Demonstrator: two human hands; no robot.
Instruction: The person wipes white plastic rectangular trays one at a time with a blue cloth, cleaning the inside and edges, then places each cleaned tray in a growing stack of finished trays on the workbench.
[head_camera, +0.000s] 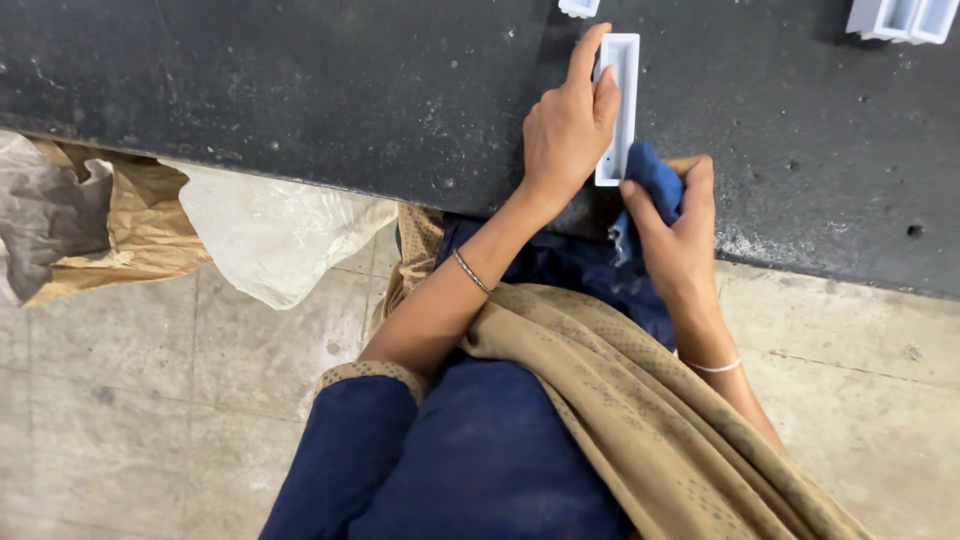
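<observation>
A long white rectangular plastic part (620, 70) lies on the dark worktop (300, 90), open side up. My left hand (568, 125) rests on its left side, fingers wrapped over the rim, holding it down. My right hand (680, 235) grips a bunched blue cloth (655, 180) and presses it against the near end of the part. Both wrists wear thin bangles. My blue sleeves and a tan scarf fill the lower middle of the view.
More white plastic parts stand at the far edge, one (578, 7) at the top middle and a pair (905, 18) at the top right. A brown paper sack with clear plastic lining (240, 225) sits on the tiled floor (150, 400) at the left.
</observation>
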